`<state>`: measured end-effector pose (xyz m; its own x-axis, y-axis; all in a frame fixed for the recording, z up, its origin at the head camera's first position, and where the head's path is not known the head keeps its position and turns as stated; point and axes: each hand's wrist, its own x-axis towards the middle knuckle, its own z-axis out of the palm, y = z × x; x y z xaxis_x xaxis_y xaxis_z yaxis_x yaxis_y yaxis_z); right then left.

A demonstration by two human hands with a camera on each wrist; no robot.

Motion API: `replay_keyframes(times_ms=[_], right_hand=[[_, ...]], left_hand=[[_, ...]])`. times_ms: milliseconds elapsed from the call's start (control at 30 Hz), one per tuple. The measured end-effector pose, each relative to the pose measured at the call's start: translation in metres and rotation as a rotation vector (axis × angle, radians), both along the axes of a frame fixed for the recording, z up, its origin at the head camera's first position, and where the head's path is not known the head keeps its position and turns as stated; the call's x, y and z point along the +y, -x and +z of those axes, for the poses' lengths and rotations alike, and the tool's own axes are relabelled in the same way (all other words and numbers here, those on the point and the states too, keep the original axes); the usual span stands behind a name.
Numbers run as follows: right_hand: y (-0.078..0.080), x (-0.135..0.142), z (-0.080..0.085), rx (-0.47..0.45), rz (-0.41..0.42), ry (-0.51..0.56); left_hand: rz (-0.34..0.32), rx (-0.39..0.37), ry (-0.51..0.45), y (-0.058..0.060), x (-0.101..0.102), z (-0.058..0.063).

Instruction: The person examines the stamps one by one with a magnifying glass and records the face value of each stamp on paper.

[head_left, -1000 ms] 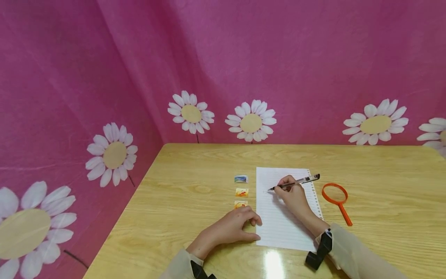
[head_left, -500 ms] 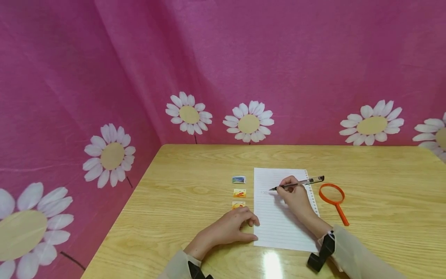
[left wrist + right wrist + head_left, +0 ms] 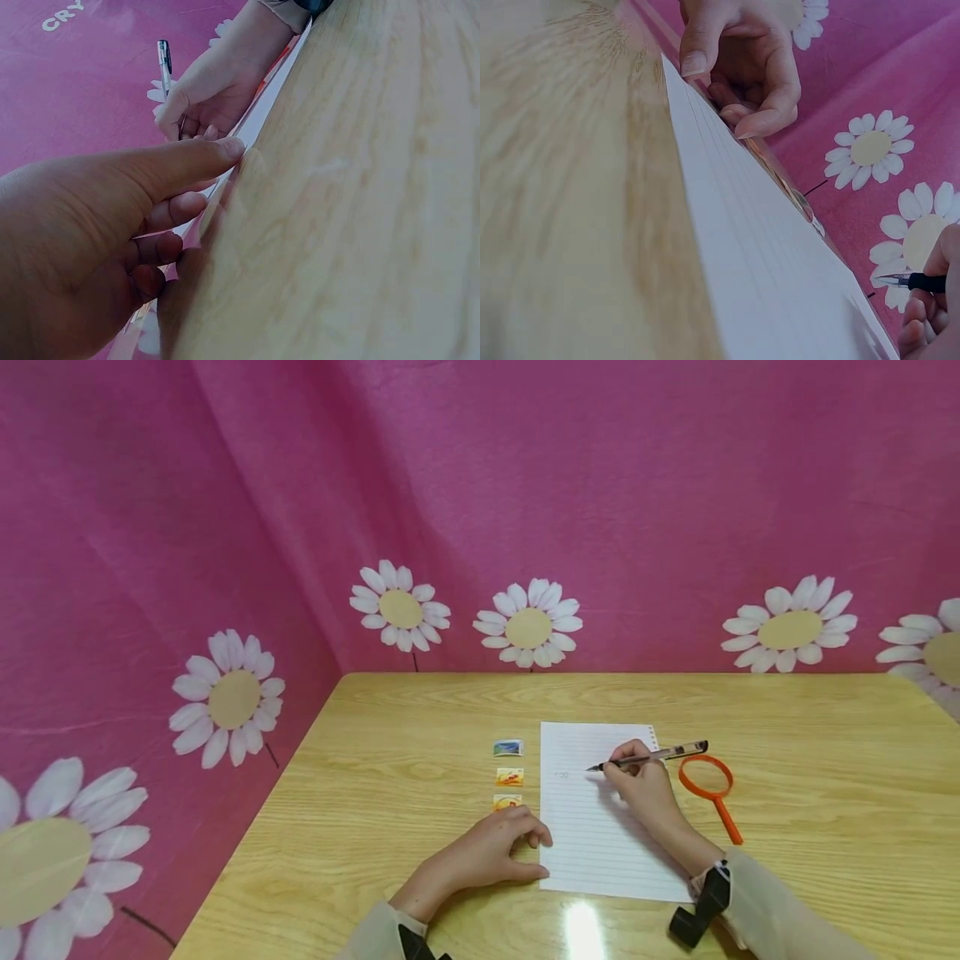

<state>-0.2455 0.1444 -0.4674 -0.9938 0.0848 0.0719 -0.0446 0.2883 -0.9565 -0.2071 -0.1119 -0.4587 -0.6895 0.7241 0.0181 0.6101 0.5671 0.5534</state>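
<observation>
A lined sheet of paper [image 3: 600, 852] lies on the table, with a row of torn binder holes along its right side. Pinched in my right hand [image 3: 651, 789] is a clear-barrelled pen [image 3: 686, 749] with a black cap end. Its nib [image 3: 892, 280] points left, close to the sheet's upper part. Faint handwritten digits [image 3: 562, 774] stand left of the nib, perhaps "120". My left hand [image 3: 487, 853] rests at the sheet's lower left edge, thumb and fingertips touching it, fingers loosely bent. Three small stamp-like pictures, one blue [image 3: 508, 747] and two yellow-orange [image 3: 510, 777], form a column left of the sheet.
An orange magnifying glass [image 3: 726, 820] lies right of the paper, handle toward the person. The wooden table [image 3: 390, 760] ends at the back against a pink cloth [image 3: 600, 485] printed with white daisies. Black straps [image 3: 708, 893] circle the wrists.
My right hand has moved the pen slightly right along the line, and the digits left of the nib now show more fully. My left hand keeps its place on the sheet's edge.
</observation>
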Motion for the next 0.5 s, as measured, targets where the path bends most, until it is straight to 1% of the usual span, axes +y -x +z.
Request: replay_keyframes(times_ms=[167, 233, 367, 500], right_hand=[[-0.003, 0.007, 0.002, 0.005, -0.009, 0.024], [-0.004, 0.010, 0.002, 0.004, -0.017, 0.019], [-0.006, 0.016, 0.002, -0.004, -0.016, 0.010], [-0.007, 0.021, 0.004, 0.008, -0.022, 0.047]], left_hand=[[-0.007, 0.015, -0.008, 0.000, -0.001, -0.001], [-0.007, 0.016, -0.007, 0.000, -0.001, -0.001], [-0.003, 0.000, -0.009, 0.000, -0.001, 0.000], [-0.004, -0.012, -0.014, 0.000, -0.001, -0.001]])
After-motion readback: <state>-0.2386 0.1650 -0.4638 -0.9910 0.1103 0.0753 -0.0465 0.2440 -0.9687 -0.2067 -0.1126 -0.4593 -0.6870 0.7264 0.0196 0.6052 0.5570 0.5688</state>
